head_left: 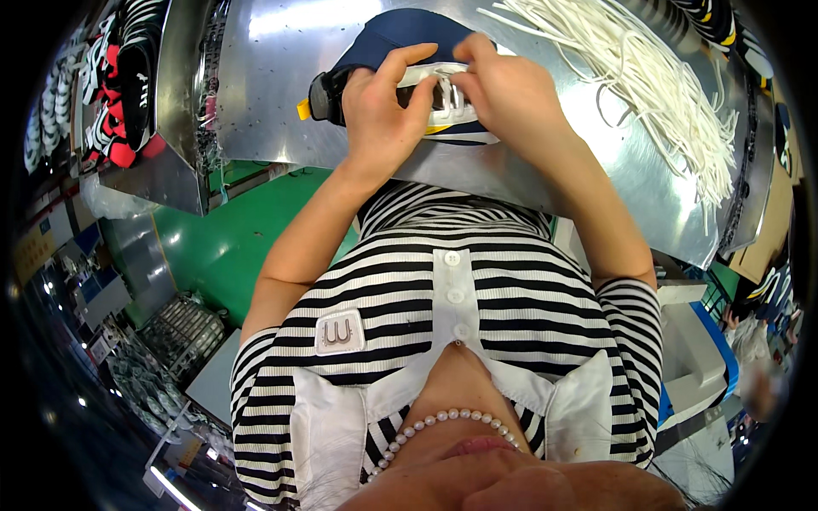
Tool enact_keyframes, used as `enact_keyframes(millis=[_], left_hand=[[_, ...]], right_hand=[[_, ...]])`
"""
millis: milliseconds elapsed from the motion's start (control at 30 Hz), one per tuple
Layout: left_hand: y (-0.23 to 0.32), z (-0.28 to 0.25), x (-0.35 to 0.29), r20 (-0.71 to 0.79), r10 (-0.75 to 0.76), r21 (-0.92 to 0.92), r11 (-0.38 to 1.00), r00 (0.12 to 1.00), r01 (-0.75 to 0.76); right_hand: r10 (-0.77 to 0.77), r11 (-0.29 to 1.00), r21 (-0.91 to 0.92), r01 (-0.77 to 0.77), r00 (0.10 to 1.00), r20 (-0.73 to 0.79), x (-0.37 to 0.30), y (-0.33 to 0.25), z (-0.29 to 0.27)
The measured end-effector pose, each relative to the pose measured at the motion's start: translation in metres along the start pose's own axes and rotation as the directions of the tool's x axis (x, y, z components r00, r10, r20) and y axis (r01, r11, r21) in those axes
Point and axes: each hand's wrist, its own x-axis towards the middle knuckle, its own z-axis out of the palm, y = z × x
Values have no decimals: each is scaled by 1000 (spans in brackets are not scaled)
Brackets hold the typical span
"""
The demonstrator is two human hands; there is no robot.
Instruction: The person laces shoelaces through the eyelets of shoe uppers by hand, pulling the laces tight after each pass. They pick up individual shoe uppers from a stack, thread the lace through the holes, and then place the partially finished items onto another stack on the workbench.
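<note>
A navy shoe upper [400,36] with a black collar, yellow tab and white lacing strip lies on the metal worktop in front of me. White shoelace [454,104] crosses the lacing area in short rows. My left hand [379,111] grips the near left side of the upper, thumb and forefinger bent around the lacing strip. At the other side, my right hand [515,95] is closed, its thumb and forefinger pinching at the shoelace. The fingers hide part of the lacing and the exact lace end.
A large pile of loose white laces [635,77] lies on the metal worktop [285,64] to the right. Stacked black, white and red shoe parts [119,102] stand at the far left. A cardboard box [763,230] is beyond the right edge, above green floor [247,209].
</note>
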Motion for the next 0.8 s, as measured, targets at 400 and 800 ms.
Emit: enact_keyframes(millis=[400, 800], left_hand=[[-18, -6, 2, 124, -60, -353, 930, 991, 100], [-11, -22, 25, 449, -61, -603, 715, 891, 353]], right_hand=[[57, 993, -109, -42, 989, 135, -8, -13, -41], [340, 897, 400, -186, 870, -358, -4, 23, 28]])
